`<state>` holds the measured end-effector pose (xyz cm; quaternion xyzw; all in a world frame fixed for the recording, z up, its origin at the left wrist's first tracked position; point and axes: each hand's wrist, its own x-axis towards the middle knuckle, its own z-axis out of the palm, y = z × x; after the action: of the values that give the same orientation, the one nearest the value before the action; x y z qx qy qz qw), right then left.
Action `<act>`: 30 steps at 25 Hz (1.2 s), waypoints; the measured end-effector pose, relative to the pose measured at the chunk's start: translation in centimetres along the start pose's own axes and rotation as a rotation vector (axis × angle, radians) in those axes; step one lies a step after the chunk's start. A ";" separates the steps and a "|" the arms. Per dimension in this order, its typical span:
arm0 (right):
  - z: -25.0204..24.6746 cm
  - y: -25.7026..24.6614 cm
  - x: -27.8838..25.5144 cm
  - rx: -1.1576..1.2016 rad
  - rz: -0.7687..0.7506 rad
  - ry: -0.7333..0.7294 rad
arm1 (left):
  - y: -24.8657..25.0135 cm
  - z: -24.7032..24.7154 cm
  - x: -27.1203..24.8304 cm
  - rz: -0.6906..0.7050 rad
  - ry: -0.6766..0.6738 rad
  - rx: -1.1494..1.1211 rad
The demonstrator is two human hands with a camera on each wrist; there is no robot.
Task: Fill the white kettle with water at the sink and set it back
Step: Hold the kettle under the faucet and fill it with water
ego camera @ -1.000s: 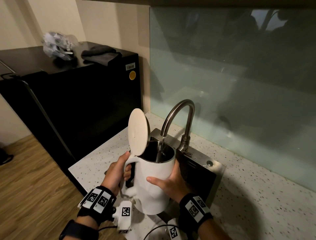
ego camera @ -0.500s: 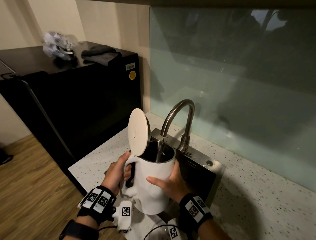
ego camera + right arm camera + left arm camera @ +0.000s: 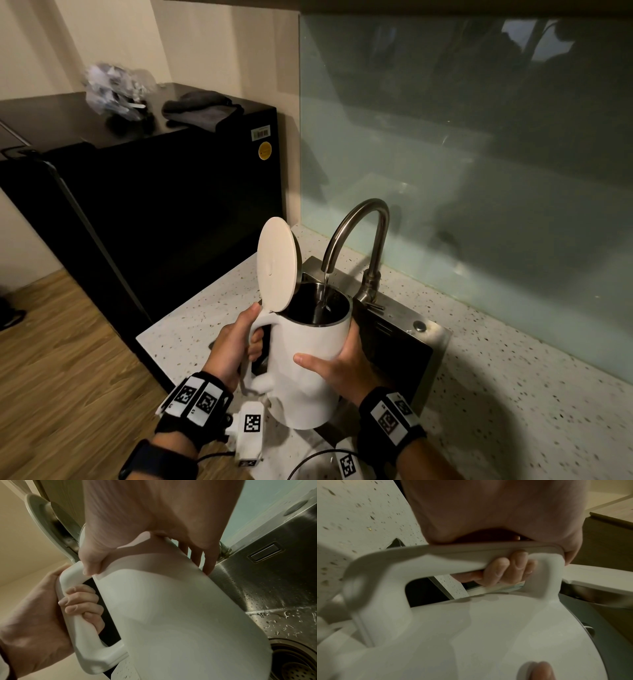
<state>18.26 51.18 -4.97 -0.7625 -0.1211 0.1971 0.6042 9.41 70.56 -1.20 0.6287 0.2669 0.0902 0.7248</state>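
Observation:
The white kettle (image 3: 308, 370) hangs over the steel sink (image 3: 394, 346) with its round lid (image 3: 276, 263) flipped up. A thin stream of water runs from the curved steel tap (image 3: 356, 233) into its dark open mouth. My left hand (image 3: 236, 346) grips the kettle's handle (image 3: 453, 559), fingers (image 3: 508, 569) curled through the loop. My right hand (image 3: 339, 370) cups the kettle's body (image 3: 180, 615), thumb across the near side and fingers (image 3: 204, 557) spread round the far side by the sink wall.
A speckled pale counter (image 3: 513, 394) surrounds the sink, with a glass backsplash (image 3: 479, 154) behind. A black fridge (image 3: 154, 205) stands to the left with a dark cloth (image 3: 202, 109) and a crumpled bag (image 3: 113, 89) on top. The sink drain (image 3: 296, 664) lies below the kettle.

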 end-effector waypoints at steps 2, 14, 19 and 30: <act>0.1 0.1 0.1 0.000 -0.001 0.005 | 0.1 0.0 0.0 -0.001 0.000 0.003; 0.1 0.6 0.2 -0.026 -0.003 0.017 | 0.2 0.1 -0.1 -0.008 0.002 -0.001; 0.0 0.5 0.1 -0.035 -0.012 0.018 | 0.2 0.1 -0.2 -0.006 0.000 -0.007; 0.1 0.6 0.2 -0.020 -0.015 0.016 | 0.3 0.2 -0.2 0.000 0.000 -0.014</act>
<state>18.34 51.21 -5.58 -0.7692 -0.1237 0.1852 0.5989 9.37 70.37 -0.86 0.6235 0.2663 0.0923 0.7293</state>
